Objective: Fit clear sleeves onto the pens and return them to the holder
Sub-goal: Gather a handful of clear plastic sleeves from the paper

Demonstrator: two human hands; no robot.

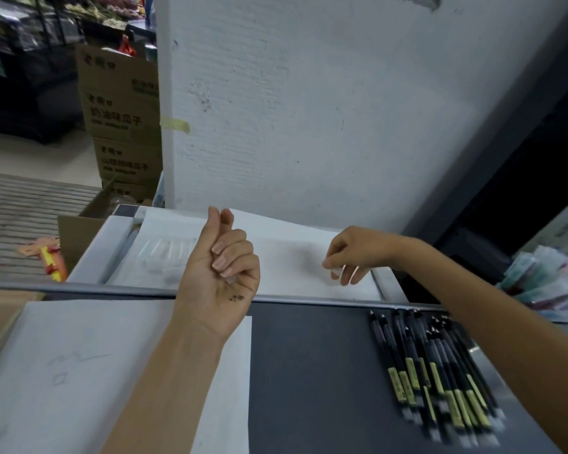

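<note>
Several black pens (433, 365) with yellow labels lie side by side on the dark grey surface (309, 371) at the lower right. A heap of clear sleeves (168, 253) rests on the white sheet in the white tray (89, 253) beyond the metal rail. My left hand (220, 263) hovers palm up over the rail, fingers curled into the palm, with nothing visible in it. My right hand (358, 253) reaches over the tray's right side, its fingertips pinching a small clear sleeve (337, 273). No pen holder is identifiable.
A white sheet (79, 371) with pencil marks covers the lower left. A white wall panel (309, 109) rises behind the tray. Cardboard boxes (122, 119) are stacked at the left. Wrapped packets (551, 276) pile up at the right edge.
</note>
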